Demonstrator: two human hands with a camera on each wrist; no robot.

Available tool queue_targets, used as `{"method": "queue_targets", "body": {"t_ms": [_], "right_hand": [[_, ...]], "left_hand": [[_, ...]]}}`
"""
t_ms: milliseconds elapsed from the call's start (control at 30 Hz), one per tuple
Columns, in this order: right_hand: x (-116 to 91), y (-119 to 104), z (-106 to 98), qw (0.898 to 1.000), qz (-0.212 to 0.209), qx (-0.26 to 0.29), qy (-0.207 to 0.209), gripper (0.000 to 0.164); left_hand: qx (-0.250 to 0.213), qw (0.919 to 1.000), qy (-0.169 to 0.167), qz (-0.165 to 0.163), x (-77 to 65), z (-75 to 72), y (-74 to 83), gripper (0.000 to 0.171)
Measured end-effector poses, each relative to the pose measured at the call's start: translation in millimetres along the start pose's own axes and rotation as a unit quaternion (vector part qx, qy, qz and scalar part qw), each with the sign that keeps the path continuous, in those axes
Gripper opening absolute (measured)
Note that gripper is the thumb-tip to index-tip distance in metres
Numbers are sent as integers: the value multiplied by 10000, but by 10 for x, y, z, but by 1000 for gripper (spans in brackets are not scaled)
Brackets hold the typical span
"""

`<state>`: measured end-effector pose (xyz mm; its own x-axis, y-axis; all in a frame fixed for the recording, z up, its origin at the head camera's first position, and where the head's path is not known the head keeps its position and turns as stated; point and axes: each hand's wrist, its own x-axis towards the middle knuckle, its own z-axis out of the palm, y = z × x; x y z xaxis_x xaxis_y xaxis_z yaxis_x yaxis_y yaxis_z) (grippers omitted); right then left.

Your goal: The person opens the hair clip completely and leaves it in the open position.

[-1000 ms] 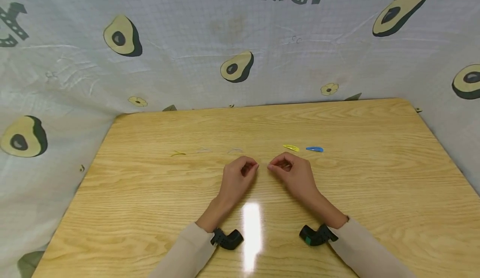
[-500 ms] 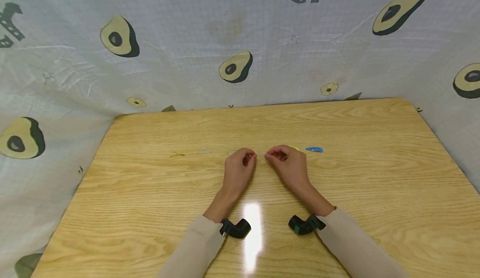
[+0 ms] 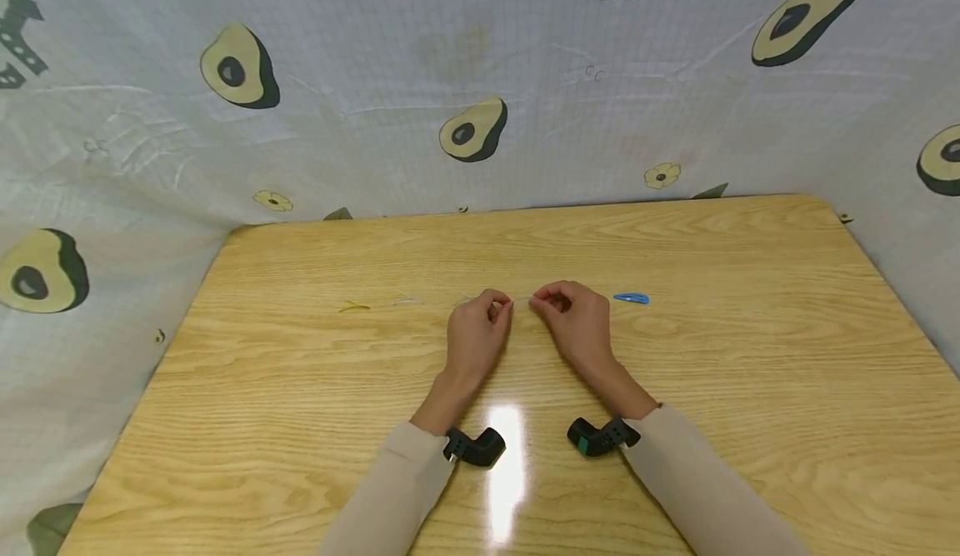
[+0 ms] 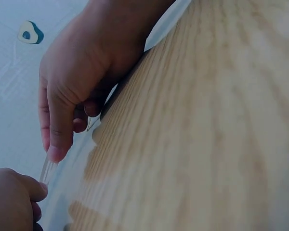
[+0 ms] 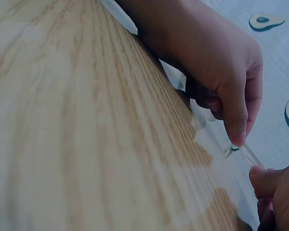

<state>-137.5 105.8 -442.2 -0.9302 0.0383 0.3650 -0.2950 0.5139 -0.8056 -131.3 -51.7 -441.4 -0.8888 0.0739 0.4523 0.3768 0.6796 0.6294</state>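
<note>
The left hand's [image 3: 474, 341] grip is narrow, its thumb and fingertips pinching one end of a thin, pale, see-through strip [image 3: 522, 298]. The right hand [image 3: 587, 327] pinches the other end just as narrowly, so the strip spans the short gap between the two sets of fingertips. Whether the strip touches the wood-grained, light-brown worktop [image 3: 300, 439] cannot be told. A thin, pale strand [image 3: 466, 299] shows just beside the left hand, partly hidden by it. Farther left on the worktop lie another thin, whitish strand [image 3: 407, 299] and, beyond that, a thin, yellow strand [image 3: 354, 307]. Near the right hand, on its right side, lies a blue, narrow, tapered hair clip [image 3: 632, 298]. Black, bent wrist cameras sit at the cuffs of the beige sleeves [image 3: 701, 473]. Behind the worktop hangs a whitish cloth [image 3: 360, 156] printed with avocados, yellow flowers and grey-green lettering.
</note>
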Motion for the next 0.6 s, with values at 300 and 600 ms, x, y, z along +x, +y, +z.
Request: {"method": "queue_targets", "body": {"t_ms": [300,600], "right_hand": [[3,13,30,9995,259,-128,-145,8],[-10,14,54,9990,226,-353,-146,9]], "left_hand": [[581,9977,-29,-347,10,33,-1,6],[625,9967,-80,-518,11,27,11,7]]}}
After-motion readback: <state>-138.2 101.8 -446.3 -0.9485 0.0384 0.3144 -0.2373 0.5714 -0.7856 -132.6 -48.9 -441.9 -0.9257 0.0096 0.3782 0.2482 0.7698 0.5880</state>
